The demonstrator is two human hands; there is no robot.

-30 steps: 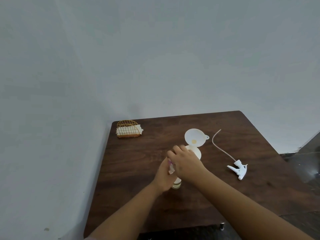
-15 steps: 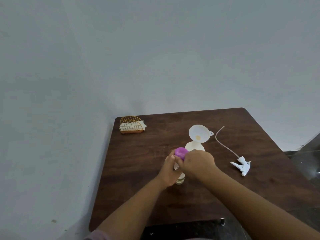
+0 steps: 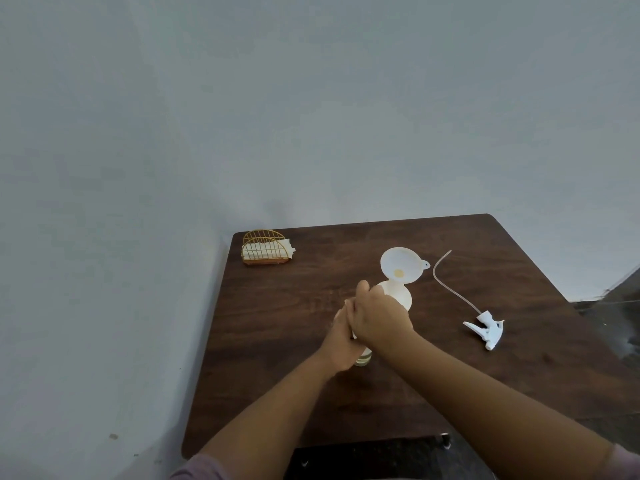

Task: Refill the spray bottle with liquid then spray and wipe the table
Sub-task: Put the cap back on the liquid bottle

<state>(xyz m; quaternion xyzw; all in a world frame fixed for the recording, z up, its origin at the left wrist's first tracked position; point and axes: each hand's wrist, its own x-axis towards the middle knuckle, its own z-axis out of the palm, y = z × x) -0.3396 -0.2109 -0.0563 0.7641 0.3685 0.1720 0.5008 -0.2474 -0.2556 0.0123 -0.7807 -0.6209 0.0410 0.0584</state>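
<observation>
Dark wood tabletop [image 3: 277, 341] carries the work: a person's left hand [image 3: 341, 336] grips a small refill bottle [image 3: 363, 358] while the right hand [image 3: 379, 318] curls over its top, apparently working the cap. Just behind stands the white spray bottle [image 3: 398, 294] with a funnel [image 3: 401, 265] seated in its neck; its trigger head [image 3: 486, 327] lies well apart. Pouring looks next, calling for an uncapped bottle tilted over the funnel. Both hands hide the cap and most of the bottle.
</observation>
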